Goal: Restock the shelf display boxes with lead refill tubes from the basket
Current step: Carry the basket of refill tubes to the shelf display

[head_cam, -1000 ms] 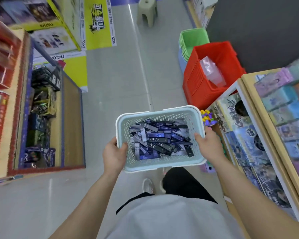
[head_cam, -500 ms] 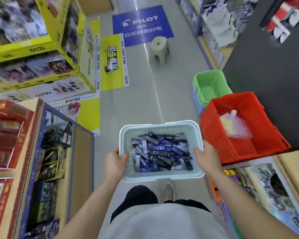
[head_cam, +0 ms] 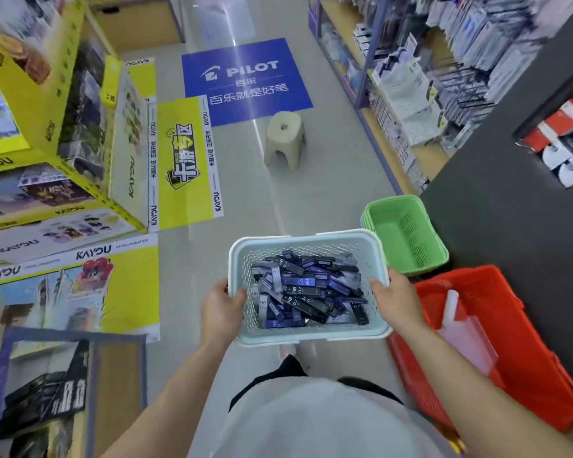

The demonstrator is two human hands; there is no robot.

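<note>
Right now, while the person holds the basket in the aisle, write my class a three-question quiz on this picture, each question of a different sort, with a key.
1. True or false: the left hand and the right hand both grip the basket of tubes.
2. What stands on the floor ahead in the aisle? A. stool B. ladder C. trolley
3. Fill in: the basket just beyond the red basket is coloured ___.
Key: 1 true. 2 A. 3 green (the green basket).
</note>
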